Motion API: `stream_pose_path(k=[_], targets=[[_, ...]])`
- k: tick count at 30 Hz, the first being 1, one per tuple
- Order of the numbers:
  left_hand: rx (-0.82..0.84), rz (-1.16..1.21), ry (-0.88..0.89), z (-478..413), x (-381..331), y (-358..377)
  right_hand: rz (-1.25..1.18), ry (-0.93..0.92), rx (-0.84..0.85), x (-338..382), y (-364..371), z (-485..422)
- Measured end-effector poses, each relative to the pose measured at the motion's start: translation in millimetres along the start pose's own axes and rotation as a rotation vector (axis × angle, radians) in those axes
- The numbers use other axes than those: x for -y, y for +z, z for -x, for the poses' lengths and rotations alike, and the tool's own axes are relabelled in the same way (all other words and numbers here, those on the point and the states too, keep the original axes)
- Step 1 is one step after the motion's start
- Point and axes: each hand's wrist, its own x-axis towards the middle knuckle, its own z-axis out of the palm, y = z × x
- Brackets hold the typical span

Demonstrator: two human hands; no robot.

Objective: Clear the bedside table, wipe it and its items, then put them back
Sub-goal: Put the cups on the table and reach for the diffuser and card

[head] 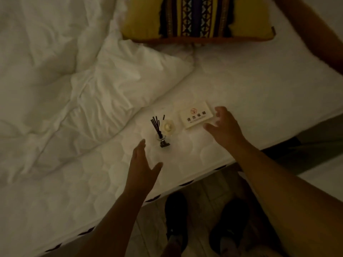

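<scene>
A small glass reed diffuser point(163, 133) with dark sticks and a pale flower-shaped top stands upright on the white mattress point(241, 86). To its right lies a cream no-smoking sign card point(194, 115), flat on the mattress. My left hand point(143, 164) hovers open just below and left of the diffuser, not touching it. My right hand point(225, 124) is open with fingers spread over the card's right edge; contact is unclear. The bedside table is out of view.
A rumpled white duvet point(65, 80) covers the bed's left side. A yellow patterned cushion point(196, 19) lies at the top. The mattress edge runs diagonally at the lower right, with tiled floor and my dark shoes point(176, 219) below.
</scene>
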Motion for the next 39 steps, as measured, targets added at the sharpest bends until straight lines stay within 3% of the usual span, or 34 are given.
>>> stream_pose_path(k=[4,8,11,16,22,26,30,39], targets=[[0.014,0.102,0.079,-46.4,-6.6,9.4,0.199,-0.039,-0.084,23.8,25.3,-34.7],[0.064,-0.045,0.22,-75.3,-10.7,27.0,0.441,-0.084,-0.12,31.8,46.2,-40.3],[0.015,-0.035,0.203,-77.5,-8.6,35.3,0.465,-0.068,-0.121,31.2,49.4,-39.7],[0.006,-0.038,0.233,-78.3,-10.0,35.4,0.216,0.023,-0.026,16.5,28.4,-29.7],[0.192,0.029,0.214,-78.7,-53.9,35.6,-0.06,0.064,0.071,-20.8,-10.5,4.9],[0.293,0.056,0.282,-56.7,-114.9,60.2,-0.348,0.151,0.027,-72.1,-61.3,46.8],[0.446,-0.019,0.419,-16.2,-189.5,118.4,-0.528,0.19,-0.121,-146.3,-132.0,110.8],[0.757,-0.163,0.81,136.2,-334.2,274.9,-0.512,0.418,-0.705,-328.7,-249.9,278.9]])
